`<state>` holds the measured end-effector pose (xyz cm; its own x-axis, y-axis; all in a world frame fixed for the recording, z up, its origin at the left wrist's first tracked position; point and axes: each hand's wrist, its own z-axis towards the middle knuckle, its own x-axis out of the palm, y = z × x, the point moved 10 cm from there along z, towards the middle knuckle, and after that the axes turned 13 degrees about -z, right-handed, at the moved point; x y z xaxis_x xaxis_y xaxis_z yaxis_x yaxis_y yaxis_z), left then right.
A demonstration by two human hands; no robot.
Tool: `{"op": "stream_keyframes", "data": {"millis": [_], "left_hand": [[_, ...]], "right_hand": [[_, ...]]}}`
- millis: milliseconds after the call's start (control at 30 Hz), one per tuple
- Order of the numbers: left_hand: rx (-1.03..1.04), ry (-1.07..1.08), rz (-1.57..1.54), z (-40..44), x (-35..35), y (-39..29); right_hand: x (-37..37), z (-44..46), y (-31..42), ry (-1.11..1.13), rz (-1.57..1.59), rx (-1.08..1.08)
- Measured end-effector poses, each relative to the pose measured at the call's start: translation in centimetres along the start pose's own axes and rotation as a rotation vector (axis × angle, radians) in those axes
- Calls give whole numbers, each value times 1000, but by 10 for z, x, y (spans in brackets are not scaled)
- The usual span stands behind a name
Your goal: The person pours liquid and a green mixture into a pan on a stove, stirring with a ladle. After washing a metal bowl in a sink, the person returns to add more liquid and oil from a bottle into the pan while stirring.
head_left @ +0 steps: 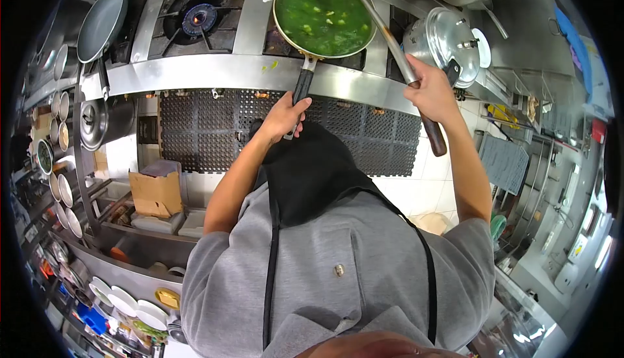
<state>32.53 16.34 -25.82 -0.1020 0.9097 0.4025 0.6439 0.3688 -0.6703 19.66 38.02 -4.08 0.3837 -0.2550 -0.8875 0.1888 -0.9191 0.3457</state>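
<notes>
My left hand is wrapped round the black handle of a frying pan on the stove. Green, soupy food with small pale yellow pieces fills the pan. In my right hand is the wooden grip of a long-handled ladle. Its metal shaft slants up to the pan's top edge. The bowl of the ladle rests at the food's far side, partly sunk in it or covered, so its contents are hard to make out.
A lit gas burner burns left of the pan. An empty grey frying pan sits at the far left of the stove. On the right stands a lidded pressure cooker. A black rubber mat lies on the floor below the stove's steel edge.
</notes>
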Motion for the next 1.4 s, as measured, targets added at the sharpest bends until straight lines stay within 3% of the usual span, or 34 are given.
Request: {"op": "stream_keyframes", "data": {"millis": [300,333,400,733,1000,1133,1200,1333,1400], "left_hand": [[26,7,36,-1,0,-2],[23,9,33,-1,0,-2],[24,3,31,0,-1,-3],[-12,0,27,-1,-1,-2],[-24,-1,22,-3,-2,-2],[-32,3,7,-2,-2,-1],[-36,12,2,-2,-1,0],[-34,0,2,-4,0,-3],[-34,-3,9,-5,0,-3]], "right_hand": [[25,6,39,109,-228,-129],[28,6,33,113,-230,-127],[30,-1,38,25,-384,-353],[7,-42,5,22,-797,-457],[-39,-82,-29,-35,-972,-384],[-59,-89,-40,-121,-787,-343],[-61,-80,-32,-169,-724,-376],[-56,-45,-17,-195,-887,-263],[-46,-27,-13,-203,-819,-364]]}}
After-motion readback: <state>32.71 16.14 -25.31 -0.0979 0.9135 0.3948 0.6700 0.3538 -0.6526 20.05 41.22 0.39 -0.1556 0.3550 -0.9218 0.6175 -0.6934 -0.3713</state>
